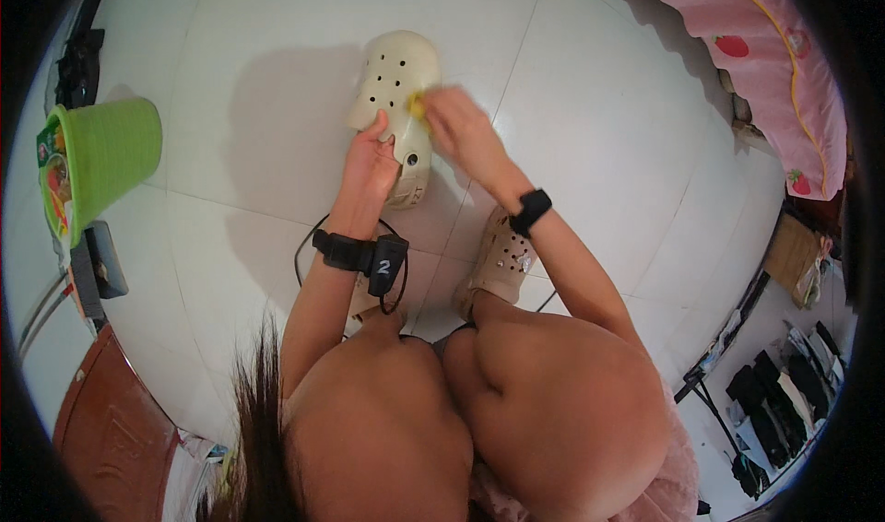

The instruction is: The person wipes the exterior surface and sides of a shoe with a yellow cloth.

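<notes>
A cream clog (406, 61) with round holes in its upper is held up over the floor in front of me, toe pointing away. My left hand (371, 163) grips it from the near left, with the thumb along its side and the other fingers partly hidden by the shoe. At the clog's right side is my right hand (461, 130), slightly blurred. Its fingers are closed on a small yellow piece (417, 106) against the upper; whether this is sponge or cloth I cannot make out. A black strapped device (369, 257) sits on my left wrist, a black band (530, 212) on my right.
White floor tiles (590, 181) lie beneath. A beige clog (502, 259) is on my right foot. On the left stands a green bin (115, 153). Pink strawberry-print fabric (765, 70) hangs at the upper right, and dark items (774, 402) lie at the lower right.
</notes>
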Demonstrator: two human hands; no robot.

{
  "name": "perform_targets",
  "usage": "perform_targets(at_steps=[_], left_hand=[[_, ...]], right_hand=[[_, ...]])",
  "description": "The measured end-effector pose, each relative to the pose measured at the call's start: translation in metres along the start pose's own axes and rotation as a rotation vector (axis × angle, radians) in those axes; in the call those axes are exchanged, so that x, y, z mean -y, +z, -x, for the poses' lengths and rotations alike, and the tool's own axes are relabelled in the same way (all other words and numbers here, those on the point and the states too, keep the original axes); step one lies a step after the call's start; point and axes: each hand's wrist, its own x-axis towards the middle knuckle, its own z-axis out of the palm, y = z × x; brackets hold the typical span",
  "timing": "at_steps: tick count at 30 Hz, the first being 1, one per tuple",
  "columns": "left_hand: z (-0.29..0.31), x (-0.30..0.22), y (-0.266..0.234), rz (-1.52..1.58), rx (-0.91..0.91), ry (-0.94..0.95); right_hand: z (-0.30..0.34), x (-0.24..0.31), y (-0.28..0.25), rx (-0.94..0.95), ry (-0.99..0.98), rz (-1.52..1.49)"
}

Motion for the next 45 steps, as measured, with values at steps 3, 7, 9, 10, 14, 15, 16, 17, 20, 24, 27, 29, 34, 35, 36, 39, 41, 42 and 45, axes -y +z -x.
perform_targets(at_steps=[3,7,9,10,14,15,16,17,20,24,27,29,34,35,36,39,41,42,45], left_hand=[[0.001,0.002,0.011,-0.033,0.056,-0.053],[-0.002,-0.009,-0.011,-0.003,-0.027,0.005],[-0.014,-0.015,-0.026,0.055,0.010,-0.091],[-0.012,-0.013,-0.020,0.060,0.012,-0.091],[0.003,-0.014,-0.010,-0.119,0.090,-0.010],[0.004,-0.017,-0.014,-0.271,0.190,0.021],[0.000,-0.020,-0.020,-0.270,0.182,0.025],[-0.007,-0.022,-0.023,-0.067,0.120,-0.084],[-0.013,-0.025,-0.024,0.105,0.016,-0.171],[-0.013,-0.030,-0.036,0.096,0.117,-0.161],[-0.015,-0.032,-0.034,0.148,-0.013,-0.155],[-0.008,-0.027,-0.021,0.117,0.017,-0.160],[0.038,-0.029,-0.023,-0.444,0.240,0.035],[0.048,-0.030,-0.020,-0.769,0.250,0.090],[0.052,-0.030,-0.017,-1.094,0.257,0.145],[0.049,-0.043,-0.010,-1.158,0.299,0.136],[0.041,-0.043,-0.005,-1.130,0.223,0.063],[0.036,-0.043,-0.003,-1.099,0.148,-0.007],[0.020,-0.036,0.009,-0.985,0.137,0.010]], right_hand=[[-0.018,-0.002,-0.006,-0.268,0.151,-0.062],[0.016,0.012,0.022,-0.041,-0.050,-0.077],[0.009,0.011,0.019,-0.012,-0.080,-0.057],[0.008,0.004,0.016,0.026,-0.096,-0.032],[-0.040,-0.005,-0.006,-0.180,0.034,-0.026],[-0.038,-0.001,-0.001,-0.184,0.017,-0.065],[-0.033,0.002,0.004,-0.180,0.015,-0.073],[-0.026,0.004,0.008,-0.149,-0.015,-0.063],[0.001,0.013,0.018,-0.089,-0.081,-0.052],[0.025,0.026,0.019,0.008,0.002,-0.070],[0.036,0.029,0.020,0.027,-0.042,-0.132],[0.040,0.025,0.015,0.040,-0.017,-0.074],[0.036,0.030,0.014,0.047,0.017,-0.139],[0.035,0.030,0.013,0.048,0.009,-0.159],[0.036,0.029,0.014,0.049,0.015,-0.159],[0.029,0.028,0.014,0.062,0.060,-0.133],[0.020,0.023,0.014,-0.034,0.166,-0.184],[0.014,0.020,0.014,-0.034,0.167,-0.185],[-0.008,0.012,0.004,-0.156,0.282,-0.338]])
